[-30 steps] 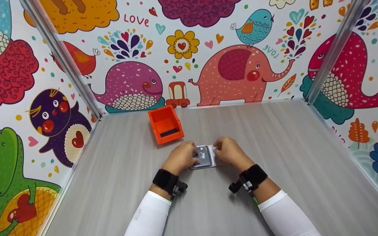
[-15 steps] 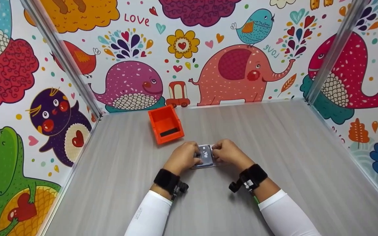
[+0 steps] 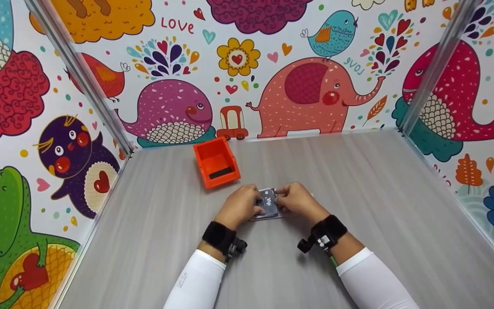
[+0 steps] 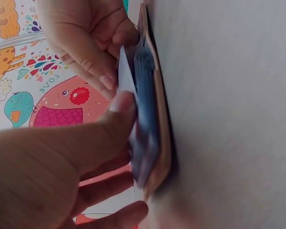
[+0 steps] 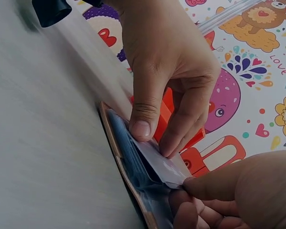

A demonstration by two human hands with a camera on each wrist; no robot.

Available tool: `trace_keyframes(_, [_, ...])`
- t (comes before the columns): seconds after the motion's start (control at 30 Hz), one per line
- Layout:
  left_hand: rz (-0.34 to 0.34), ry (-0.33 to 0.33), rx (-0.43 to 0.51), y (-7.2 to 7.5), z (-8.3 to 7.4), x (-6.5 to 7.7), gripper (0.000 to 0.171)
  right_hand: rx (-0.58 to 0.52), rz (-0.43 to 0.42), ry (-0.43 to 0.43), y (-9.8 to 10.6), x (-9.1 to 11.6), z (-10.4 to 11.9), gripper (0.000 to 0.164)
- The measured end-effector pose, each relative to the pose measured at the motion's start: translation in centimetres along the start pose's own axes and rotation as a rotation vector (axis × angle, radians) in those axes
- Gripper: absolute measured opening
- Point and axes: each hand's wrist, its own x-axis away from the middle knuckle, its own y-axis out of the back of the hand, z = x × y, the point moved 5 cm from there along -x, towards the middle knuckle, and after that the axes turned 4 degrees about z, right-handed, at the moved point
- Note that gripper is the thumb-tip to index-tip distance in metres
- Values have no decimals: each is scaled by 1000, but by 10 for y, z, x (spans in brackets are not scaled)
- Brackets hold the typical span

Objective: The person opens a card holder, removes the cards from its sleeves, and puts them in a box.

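Observation:
A card holder (image 5: 124, 164) with a brown cover and a stack of clear plastic sleeves (image 4: 145, 90) lies spread on the table. On top is a grey card (image 3: 269, 201) printed "Vip"; its pale underside (image 5: 157, 160) shows in the right wrist view. My left hand (image 3: 240, 205) holds this card from its left part, thumb at the near edge and fingers at the far edge. From the right, my right hand (image 3: 300, 199) pinches the top sleeve's edge between thumb and index finger, right at the card's end. Its other fingers are curled underneath, partly hidden.
An orange bin (image 3: 217, 163) with a dark strip at its front stands behind and left of the hands. Wood-grain table (image 3: 358, 180) surrounds the work, bounded by cartoon-printed wall panels (image 3: 238, 64) and metal corner posts.
The grey card has shifted right, covering the pale strip of sleeve seen at its right end earlier. My right hand has moved slightly left, towards the card; my left hand has moved slightly right.

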Motion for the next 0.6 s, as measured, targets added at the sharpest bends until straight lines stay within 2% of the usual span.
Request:
trace_keyframes(0.2, [16,32,21,0,0,-1,34,-30,-20,-18,7,-1,-2,41])
trace_keyframes(0.4, [22,16,-2,-1,0,-1,34,-114,-14,-5,7,-2,-2,37])
trace_keyframes(0.6, [14,2,-11,-2,1,0,34,-173,-10,-38,2,-2,-3,27])
